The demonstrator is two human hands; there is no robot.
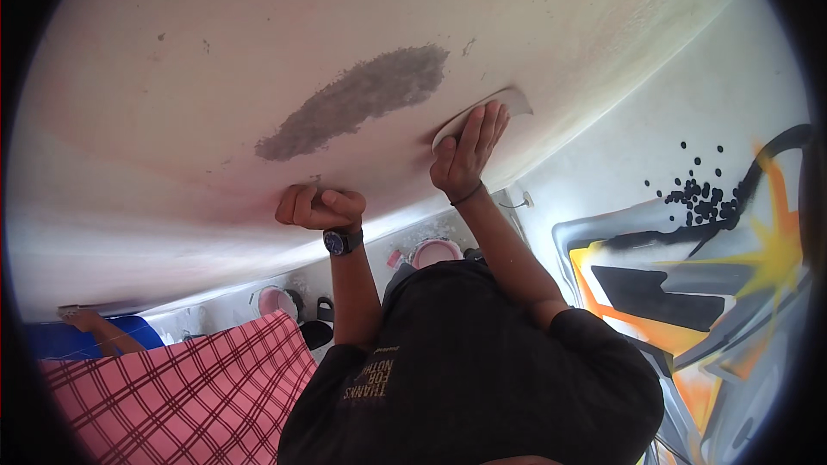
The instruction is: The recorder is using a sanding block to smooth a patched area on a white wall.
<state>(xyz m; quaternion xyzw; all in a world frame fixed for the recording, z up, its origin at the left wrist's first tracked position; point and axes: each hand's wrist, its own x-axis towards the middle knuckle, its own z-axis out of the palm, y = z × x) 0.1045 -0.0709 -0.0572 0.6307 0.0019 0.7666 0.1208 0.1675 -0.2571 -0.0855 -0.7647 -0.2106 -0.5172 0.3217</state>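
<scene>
My right hand (468, 146) presses a pale, curled sandpaper sheet (519, 102) against the white wall (258, 26), its fingers laid along the sheet and the thumb at the lower edge. The sheet's far corner bends away from the wall. Left of it, a rough grey patch (357, 103) runs slantwise across the wall. My left hand (319, 207) is curled into a fist below that patch, at or very close to the wall; nothing shows in it. A dark watch is on my left wrist, a thin dark band on my right.
At the far left, another person's hand (82, 320) holds a flat object to the wall. Pink checked cloth (181, 387) spreads at lower left. Pink tubs (435, 251) and dark slippers (324, 308) lie below. A painted mural (689, 284) covers the right wall, near a socket (528, 199).
</scene>
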